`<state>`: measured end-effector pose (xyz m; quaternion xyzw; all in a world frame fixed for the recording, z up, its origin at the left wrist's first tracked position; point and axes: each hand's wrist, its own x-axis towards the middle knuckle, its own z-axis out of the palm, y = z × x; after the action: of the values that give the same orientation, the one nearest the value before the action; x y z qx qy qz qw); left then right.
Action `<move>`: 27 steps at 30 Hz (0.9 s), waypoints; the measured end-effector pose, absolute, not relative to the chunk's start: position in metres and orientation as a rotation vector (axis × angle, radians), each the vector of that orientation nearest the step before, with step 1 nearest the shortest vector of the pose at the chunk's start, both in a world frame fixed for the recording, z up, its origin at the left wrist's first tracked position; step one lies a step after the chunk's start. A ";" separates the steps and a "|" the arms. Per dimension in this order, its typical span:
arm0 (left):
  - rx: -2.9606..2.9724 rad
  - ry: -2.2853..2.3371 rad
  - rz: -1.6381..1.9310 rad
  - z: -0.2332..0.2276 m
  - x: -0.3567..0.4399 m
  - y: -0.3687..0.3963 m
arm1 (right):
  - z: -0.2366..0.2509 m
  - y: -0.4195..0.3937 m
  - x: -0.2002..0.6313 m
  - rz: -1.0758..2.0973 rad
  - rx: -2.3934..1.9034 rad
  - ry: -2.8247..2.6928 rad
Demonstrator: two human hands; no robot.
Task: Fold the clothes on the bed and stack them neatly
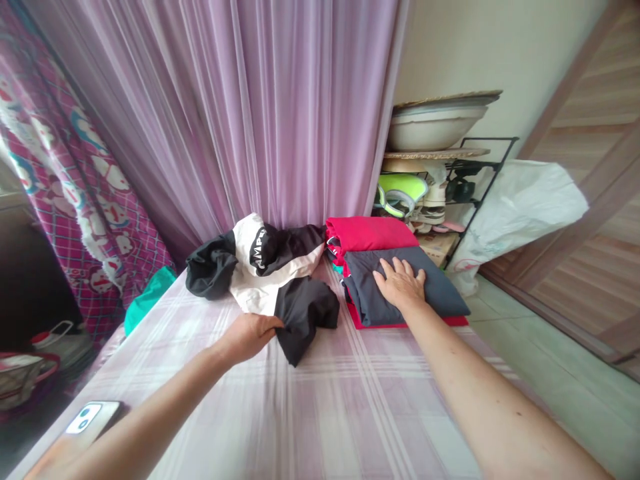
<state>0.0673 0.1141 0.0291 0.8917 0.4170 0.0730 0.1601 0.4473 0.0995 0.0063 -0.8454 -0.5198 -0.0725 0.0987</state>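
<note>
A crumpled black and white garment [255, 290] with white lettering on a black patch lies on the checked cloth. My left hand [251, 338] pinches its near edge, fingers closed on the fabric. To the right is a stack of folded clothes, with a dark grey folded garment [440, 283] on top and a red folded garment [373, 233] showing behind and beneath it. My right hand [400, 281] lies flat on the grey garment, fingers spread. Bits of green and striped fabric show at the stack's left side.
A phone [90, 423] lies near my left forearm on the checked cloth [320, 420]. Purple curtains [280, 113] hang behind. At the right stand a black rack [487, 193] with shoes and a basin [435, 127], and a white plastic bag [525, 207]. Green fabric [149, 299] lies at the left edge.
</note>
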 end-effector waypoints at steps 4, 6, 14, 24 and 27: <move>2.569 1.157 0.052 0.046 0.032 0.083 | 0.023 0.089 0.418 -0.342 -2.431 -1.595; 2.566 1.114 0.011 0.053 0.026 0.074 | 0.031 0.076 0.389 -0.312 -2.275 -1.706; 2.302 0.863 0.199 0.051 0.033 0.036 | 0.019 -0.001 0.290 0.408 -1.508 -2.447; 2.573 0.890 0.474 0.035 0.008 0.022 | 0.017 -0.046 0.350 0.486 -1.648 -2.342; 2.732 1.545 0.583 0.037 -0.033 0.049 | 0.009 -0.057 0.379 0.562 -1.694 -2.109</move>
<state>-0.0330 0.0486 0.0368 0.8555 0.4839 0.1827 -0.0254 0.3791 -0.0573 0.0091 -0.6022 -0.7496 0.1997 0.1884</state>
